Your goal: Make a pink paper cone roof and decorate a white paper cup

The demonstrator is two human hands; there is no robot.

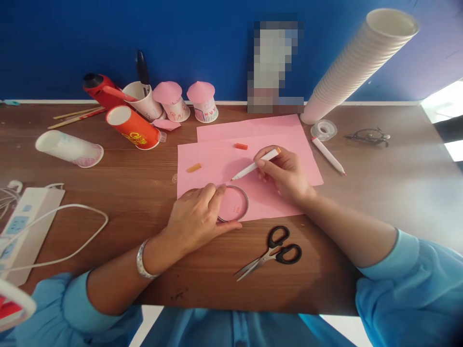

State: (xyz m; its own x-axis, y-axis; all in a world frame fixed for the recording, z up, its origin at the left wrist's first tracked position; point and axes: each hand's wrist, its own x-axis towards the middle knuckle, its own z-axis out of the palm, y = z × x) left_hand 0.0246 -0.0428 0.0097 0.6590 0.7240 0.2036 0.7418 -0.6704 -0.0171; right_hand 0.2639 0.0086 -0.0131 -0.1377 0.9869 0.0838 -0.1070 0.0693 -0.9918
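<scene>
My left hand (197,212), with a silvery bracelet on its wrist, holds a thin grey ring like a bangle (247,205) flat on the pink paper (202,156). Thumb and fingers grip its left side, and pink shows through its middle, with small orange marks. Between the fingertips of my right hand (285,173) is a white felt-tip pen (249,169) with an orange end. Its tip points down at the paper by the ring's upper edge. On the sheet lie an orange pen cap (194,167) and a red-orange one (241,146).
Black-handled scissors (269,255) lie near the front edge. Behind stand pink-roofed paper cups (205,108), a red cup (133,130) and a tall leaning cup stack (358,62). Tape (323,130), glasses (369,137) and an uncapped marker (328,155) are right; a power strip (31,226) is left.
</scene>
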